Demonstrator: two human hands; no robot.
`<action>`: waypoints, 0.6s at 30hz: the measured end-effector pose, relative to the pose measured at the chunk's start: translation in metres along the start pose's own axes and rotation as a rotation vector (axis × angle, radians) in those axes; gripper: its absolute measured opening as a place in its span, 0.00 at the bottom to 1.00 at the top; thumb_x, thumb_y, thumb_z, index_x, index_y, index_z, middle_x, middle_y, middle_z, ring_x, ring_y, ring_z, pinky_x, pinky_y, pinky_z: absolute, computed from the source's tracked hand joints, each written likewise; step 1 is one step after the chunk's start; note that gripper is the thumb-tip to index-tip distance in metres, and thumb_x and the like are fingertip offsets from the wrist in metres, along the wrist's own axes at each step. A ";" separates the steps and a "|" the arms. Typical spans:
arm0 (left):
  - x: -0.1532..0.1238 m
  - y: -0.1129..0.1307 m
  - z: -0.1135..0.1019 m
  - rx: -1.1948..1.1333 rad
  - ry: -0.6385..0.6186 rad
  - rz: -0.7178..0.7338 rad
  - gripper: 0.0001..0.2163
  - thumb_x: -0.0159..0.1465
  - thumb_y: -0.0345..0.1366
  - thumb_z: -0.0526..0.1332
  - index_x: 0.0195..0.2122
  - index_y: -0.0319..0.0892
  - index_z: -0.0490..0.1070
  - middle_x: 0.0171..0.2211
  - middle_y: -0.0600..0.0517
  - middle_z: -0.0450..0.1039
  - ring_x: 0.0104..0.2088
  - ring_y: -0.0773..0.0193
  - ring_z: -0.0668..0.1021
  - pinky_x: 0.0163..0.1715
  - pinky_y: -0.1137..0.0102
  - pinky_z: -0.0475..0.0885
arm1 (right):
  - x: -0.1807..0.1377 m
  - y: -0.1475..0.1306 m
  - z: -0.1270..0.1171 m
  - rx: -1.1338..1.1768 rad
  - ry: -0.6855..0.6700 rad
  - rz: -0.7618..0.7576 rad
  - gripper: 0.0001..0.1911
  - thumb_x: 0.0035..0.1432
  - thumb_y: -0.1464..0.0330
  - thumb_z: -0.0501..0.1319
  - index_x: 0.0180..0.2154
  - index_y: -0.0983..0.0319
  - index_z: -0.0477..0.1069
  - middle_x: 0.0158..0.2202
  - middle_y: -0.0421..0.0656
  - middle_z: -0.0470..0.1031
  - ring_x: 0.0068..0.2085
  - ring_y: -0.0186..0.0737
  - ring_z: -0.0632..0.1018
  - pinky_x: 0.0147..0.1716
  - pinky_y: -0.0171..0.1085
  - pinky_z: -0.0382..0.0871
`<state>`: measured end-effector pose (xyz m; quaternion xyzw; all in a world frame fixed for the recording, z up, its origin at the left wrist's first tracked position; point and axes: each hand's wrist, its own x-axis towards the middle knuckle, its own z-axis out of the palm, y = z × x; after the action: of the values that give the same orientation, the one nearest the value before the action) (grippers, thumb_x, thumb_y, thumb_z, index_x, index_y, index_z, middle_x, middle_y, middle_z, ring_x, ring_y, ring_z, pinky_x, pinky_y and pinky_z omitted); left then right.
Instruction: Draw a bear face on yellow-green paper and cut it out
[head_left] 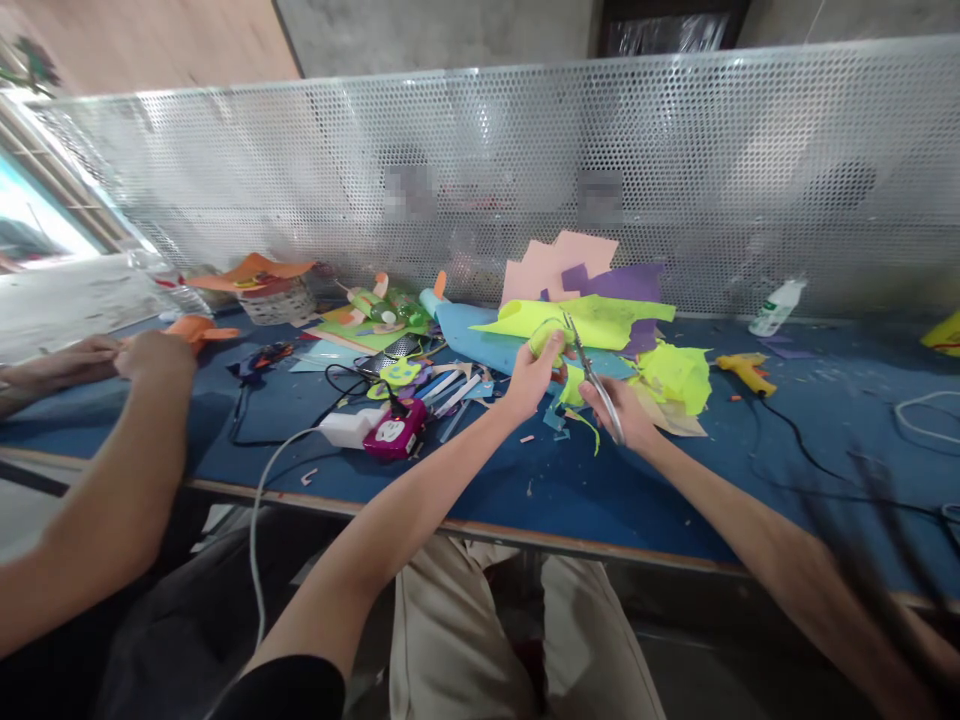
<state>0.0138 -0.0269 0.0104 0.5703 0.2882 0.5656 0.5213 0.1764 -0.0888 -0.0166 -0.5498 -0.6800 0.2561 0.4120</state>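
Pinched in my left hand (536, 372) is a small piece of yellow-green felt or paper (546, 334). My right hand (621, 408) grips a pair of metal scissors (598, 385), whose blades point up and away, close to the right side of that piece. Just behind both hands lies a larger yellow-green sheet (600, 322) on top of a rolled blue sheet (480, 330). A crumpled yellow-green piece (675, 376) rests to the right of my right hand. Thin yellow-green offcuts (583, 420) hang or lie below the scissors.
A magenta power adapter (395, 430) with cables sits left of my left arm. A yellow glue gun (746, 374) and a white bottle (778, 307) are at right. Along the back stands a perforated metal panel (495, 130). A co-worker's hands (154, 352) hold something orange at left.
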 end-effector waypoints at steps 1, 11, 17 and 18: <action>-0.001 0.000 0.001 0.006 -0.006 0.015 0.19 0.65 0.54 0.66 0.35 0.41 0.72 0.31 0.52 0.75 0.21 0.73 0.71 0.21 0.74 0.70 | 0.000 0.000 0.001 -0.003 0.002 0.000 0.31 0.62 0.39 0.58 0.28 0.60 0.61 0.22 0.39 0.66 0.25 0.37 0.68 0.26 0.36 0.58; -0.001 -0.001 -0.005 0.163 -0.036 0.161 0.20 0.67 0.50 0.63 0.25 0.41 0.71 0.19 0.55 0.66 0.19 0.71 0.68 0.23 0.72 0.66 | -0.002 0.010 0.007 0.157 -0.150 -0.035 0.31 0.64 0.36 0.51 0.34 0.58 0.61 0.25 0.39 0.66 0.26 0.38 0.71 0.27 0.39 0.66; -0.009 -0.001 0.002 0.188 -0.036 0.167 0.21 0.69 0.52 0.61 0.26 0.42 0.70 0.19 0.56 0.65 0.20 0.70 0.68 0.25 0.71 0.66 | -0.002 0.013 0.015 0.224 -0.170 -0.065 0.36 0.61 0.31 0.45 0.37 0.57 0.61 0.27 0.38 0.66 0.27 0.38 0.71 0.30 0.40 0.68; -0.010 0.000 0.003 0.181 -0.037 0.163 0.21 0.69 0.53 0.61 0.26 0.42 0.70 0.19 0.56 0.65 0.20 0.70 0.68 0.24 0.71 0.65 | -0.002 0.012 0.015 0.240 -0.168 -0.076 0.36 0.61 0.30 0.45 0.37 0.57 0.60 0.27 0.39 0.66 0.27 0.38 0.71 0.31 0.40 0.68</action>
<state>0.0152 -0.0364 0.0073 0.6468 0.2812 0.5672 0.4253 0.1707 -0.0860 -0.0350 -0.4471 -0.6969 0.3648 0.4258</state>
